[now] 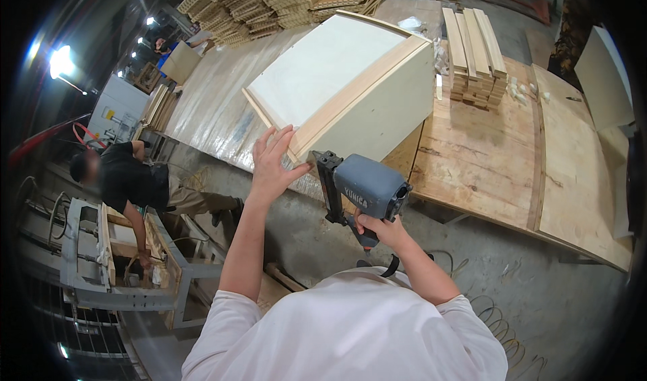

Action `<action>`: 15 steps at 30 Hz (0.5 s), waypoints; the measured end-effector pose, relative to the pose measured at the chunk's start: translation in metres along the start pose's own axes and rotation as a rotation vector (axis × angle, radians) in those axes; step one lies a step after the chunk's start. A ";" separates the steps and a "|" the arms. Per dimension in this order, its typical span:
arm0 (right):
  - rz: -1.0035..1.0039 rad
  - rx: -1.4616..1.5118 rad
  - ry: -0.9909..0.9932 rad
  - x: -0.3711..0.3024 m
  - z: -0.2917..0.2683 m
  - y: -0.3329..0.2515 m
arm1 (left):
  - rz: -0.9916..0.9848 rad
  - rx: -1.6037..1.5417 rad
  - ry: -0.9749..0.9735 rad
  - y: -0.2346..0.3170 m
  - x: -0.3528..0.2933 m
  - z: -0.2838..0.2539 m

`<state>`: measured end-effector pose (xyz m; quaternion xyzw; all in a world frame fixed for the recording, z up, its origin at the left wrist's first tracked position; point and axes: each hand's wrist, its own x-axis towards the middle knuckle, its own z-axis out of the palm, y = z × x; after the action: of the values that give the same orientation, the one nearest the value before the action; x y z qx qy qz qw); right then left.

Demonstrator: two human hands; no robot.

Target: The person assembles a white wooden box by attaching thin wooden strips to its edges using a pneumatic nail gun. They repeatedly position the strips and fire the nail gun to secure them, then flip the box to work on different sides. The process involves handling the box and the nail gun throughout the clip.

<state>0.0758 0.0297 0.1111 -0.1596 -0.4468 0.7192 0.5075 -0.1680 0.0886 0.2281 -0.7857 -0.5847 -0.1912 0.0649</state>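
A wooden box (pixel 377 98) with white panels and bare wood edge strips sits tilted on the table in front of me. My left hand (pixel 273 162) grips its near left corner, fingers over the edge and thumb along the near end. In my right hand (pixel 383 228) is a blue-grey and black pneumatic nail gun (pixel 367 182), held by its handle. The nose of the gun meets the near corner of the box, close to my left thumb; whether it touches is hard to tell.
Stacked wood strips (pixel 475 57) lie right of the box on a plywood tabletop (pixel 478 158). Corrugated-looking stacks (pixel 253 7) stand at the back. A coiled air hose (pixel 502 327) lies on the floor. At left, a co-worker (pixel 138 179) bends over a metal-framed bench (pixel 128 300).
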 end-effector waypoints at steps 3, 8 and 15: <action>0.009 -0.024 0.015 0.001 0.002 0.007 | 0.041 -0.004 0.005 -0.004 0.001 0.001; 0.017 -0.026 0.051 0.001 0.007 0.017 | 0.067 -0.025 -0.007 -0.009 0.001 0.001; -0.033 -0.154 0.118 -0.001 0.018 0.031 | 0.104 -0.033 0.005 -0.018 0.001 0.005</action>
<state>0.0463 0.0178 0.0960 -0.2330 -0.4725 0.6637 0.5310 -0.1838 0.0969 0.2219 -0.8155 -0.5398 -0.1991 0.0631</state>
